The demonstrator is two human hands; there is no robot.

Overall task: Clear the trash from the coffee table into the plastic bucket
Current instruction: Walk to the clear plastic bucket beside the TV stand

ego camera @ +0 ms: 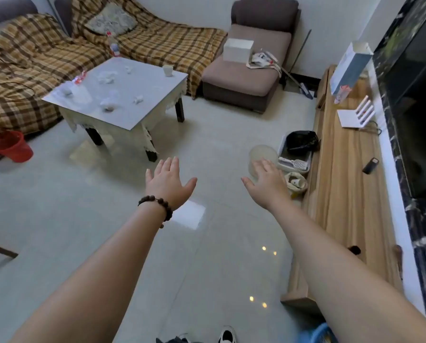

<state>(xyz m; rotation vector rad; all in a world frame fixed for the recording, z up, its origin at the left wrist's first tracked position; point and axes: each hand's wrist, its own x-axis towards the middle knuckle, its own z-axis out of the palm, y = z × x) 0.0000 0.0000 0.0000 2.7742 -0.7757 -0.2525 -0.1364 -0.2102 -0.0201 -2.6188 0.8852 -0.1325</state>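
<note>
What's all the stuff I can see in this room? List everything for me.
coffee table: one, white top, left of centre
crumpled tissues: several, white, scattered on table
cup: one, white, table's far corner
red bucket: one, floor, far left
clear bucket: one, translucent, floor, beyond the right hand
sofa: plaid-covered, behind table
bottle: one, clear, on sofa
armchair: one, brown, holding a white box
TV bench: one, wooden, right
left hand: open, empty, beaded bracelet
right hand: open, empty
</note>
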